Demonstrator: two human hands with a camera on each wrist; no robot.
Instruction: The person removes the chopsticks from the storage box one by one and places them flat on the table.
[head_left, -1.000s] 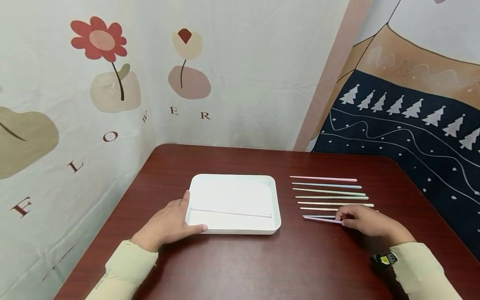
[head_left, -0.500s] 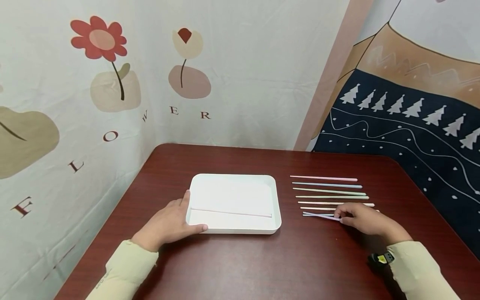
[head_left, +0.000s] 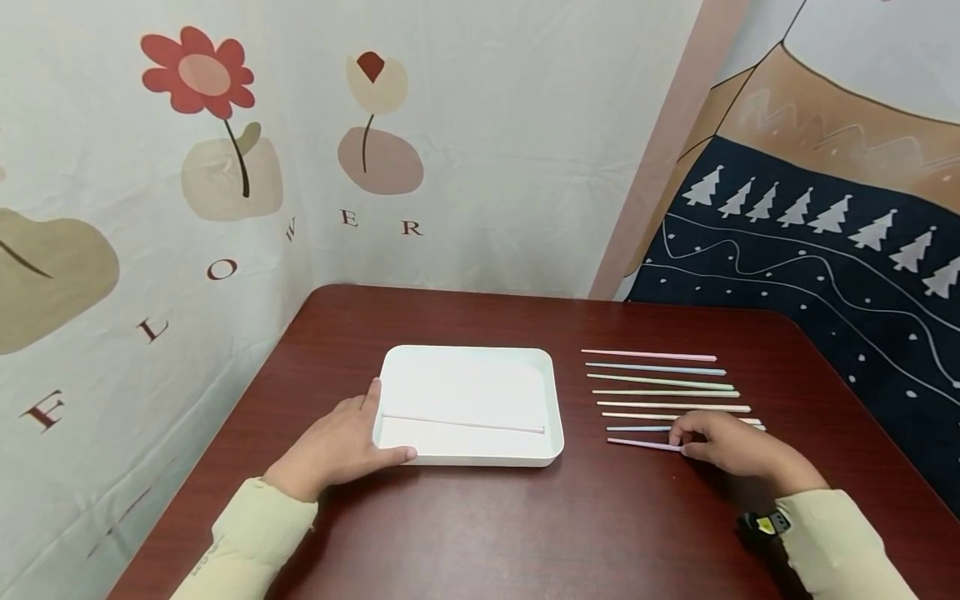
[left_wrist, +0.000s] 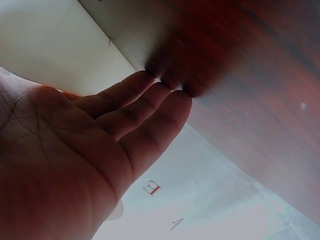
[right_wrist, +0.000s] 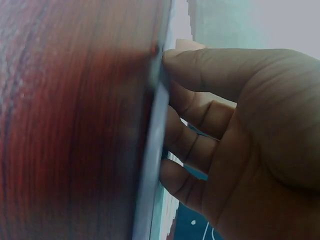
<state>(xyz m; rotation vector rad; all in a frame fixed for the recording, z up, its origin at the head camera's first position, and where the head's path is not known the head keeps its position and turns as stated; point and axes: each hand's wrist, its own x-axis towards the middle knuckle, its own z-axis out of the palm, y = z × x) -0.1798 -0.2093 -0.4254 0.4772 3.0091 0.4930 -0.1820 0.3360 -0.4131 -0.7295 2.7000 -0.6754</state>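
A white tray lies on the table, with one pale pinkish chopstick inside it. My left hand rests at the tray's near left corner, thumb along the front rim and index finger by the left side. In the left wrist view its other fingers look straight, their tips at the tabletop. My right hand pinches a pale purple chopstick between thumb and fingers. That chopstick lies nearest in the row, apart from the light blue chopstick behind it. The hand covers their right parts.
Behind the blue one lie several more chopsticks in pink, blue, green and cream, roughly parallel, right of the tray. The dark red table meets a printed cloth wall at the back.
Half a second ago the purple chopstick crossed the light blue one. Now it lies nearer and apart from it, still in my right fingers. My left hand and the tray have stayed put.
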